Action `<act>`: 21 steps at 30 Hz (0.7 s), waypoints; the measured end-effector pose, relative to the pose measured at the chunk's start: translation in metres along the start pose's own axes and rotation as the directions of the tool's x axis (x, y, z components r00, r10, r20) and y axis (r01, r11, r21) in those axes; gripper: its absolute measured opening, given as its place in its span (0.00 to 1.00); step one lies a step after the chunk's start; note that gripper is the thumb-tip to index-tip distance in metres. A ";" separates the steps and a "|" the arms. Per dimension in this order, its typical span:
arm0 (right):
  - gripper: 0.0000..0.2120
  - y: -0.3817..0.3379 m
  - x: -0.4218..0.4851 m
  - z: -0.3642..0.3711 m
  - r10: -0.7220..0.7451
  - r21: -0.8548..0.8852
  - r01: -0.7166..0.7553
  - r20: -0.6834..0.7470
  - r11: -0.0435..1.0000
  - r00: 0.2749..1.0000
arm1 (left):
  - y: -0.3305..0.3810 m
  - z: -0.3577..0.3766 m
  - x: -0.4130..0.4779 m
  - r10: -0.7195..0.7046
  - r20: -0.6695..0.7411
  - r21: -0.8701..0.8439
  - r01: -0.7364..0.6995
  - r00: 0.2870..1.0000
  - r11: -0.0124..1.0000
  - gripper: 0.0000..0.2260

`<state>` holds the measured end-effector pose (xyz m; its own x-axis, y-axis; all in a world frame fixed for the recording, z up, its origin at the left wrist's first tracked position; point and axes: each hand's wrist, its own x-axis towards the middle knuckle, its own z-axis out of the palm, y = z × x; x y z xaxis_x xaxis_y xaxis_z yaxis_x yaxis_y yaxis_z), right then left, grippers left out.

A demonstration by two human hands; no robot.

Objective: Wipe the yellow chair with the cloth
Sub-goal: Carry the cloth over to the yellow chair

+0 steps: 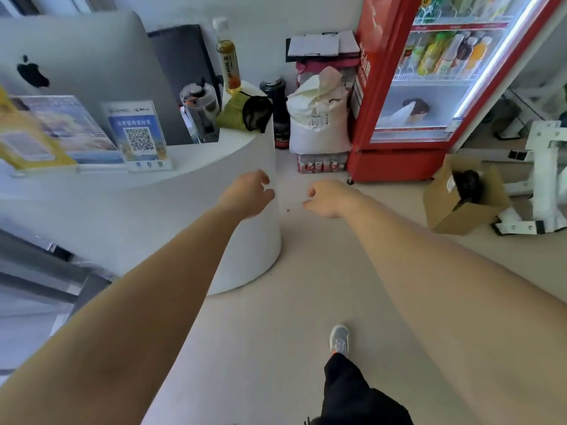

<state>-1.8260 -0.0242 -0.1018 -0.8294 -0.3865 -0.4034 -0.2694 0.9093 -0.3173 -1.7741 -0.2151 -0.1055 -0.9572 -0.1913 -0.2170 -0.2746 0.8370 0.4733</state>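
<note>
Both my arms stretch forward over the floor. My left hand (248, 193) hangs in front of the rounded end of a white counter (214, 167), fingers loosely curled and holding nothing. My right hand (328, 197) is a little to its right, fingers also loosely curled and empty. A crumpled olive-green cloth (234, 113) lies on the counter's far end, next to a black pouch (257, 113). No yellow chair is in view.
A silver computer (86, 65), leaflet stands and a QR-code sign (138, 136) stand on the counter, with a drink bottle (228, 56) behind the cloth. A red drinks fridge (429, 87), a white sack (319, 118), a cardboard box (460, 204) and white frame parts (546, 185) line the floor's far side.
</note>
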 end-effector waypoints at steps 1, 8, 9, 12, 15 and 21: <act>0.21 0.007 0.023 -0.013 -0.029 -0.002 0.029 -0.015 1.000 0.999 | 0.009 -0.004 0.022 -0.014 -0.059 -0.019 0.013 0.998 1.000 0.17; 0.27 0.003 0.164 -0.095 -0.229 -0.040 0.228 -0.002 0.973 0.974 | 0.041 -0.035 0.148 -0.196 -0.344 -0.063 0.186 0.918 0.980 0.21; 0.27 -0.004 0.177 -0.102 -0.258 -0.030 0.258 -0.005 0.966 0.966 | 0.043 -0.040 0.160 -0.212 -0.377 -0.056 0.206 0.901 0.977 0.22; 0.27 -0.020 0.226 -0.122 -0.334 -0.016 0.333 -0.024 0.943 0.942 | 0.042 -0.051 0.201 -0.295 -0.446 -0.049 0.306 0.845 0.951 0.22; 0.28 -0.031 0.276 -0.127 -0.386 0.010 0.387 -0.069 0.922 0.920 | 0.020 -0.053 0.239 -0.404 -0.438 -0.123 0.392 0.803 0.912 0.22; 0.14 -0.052 0.363 -0.113 -0.500 -0.024 0.502 -0.141 0.865 0.854 | -0.007 -0.020 0.283 -0.408 -0.553 -0.067 0.450 0.727 0.891 0.14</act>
<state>-2.1688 -0.1942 -0.1347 -0.6431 -0.7630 -0.0648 -0.6608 0.5957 -0.4565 -2.0446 -0.2849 -0.1532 -0.6338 -0.7639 0.1210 -0.6810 0.6254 0.3810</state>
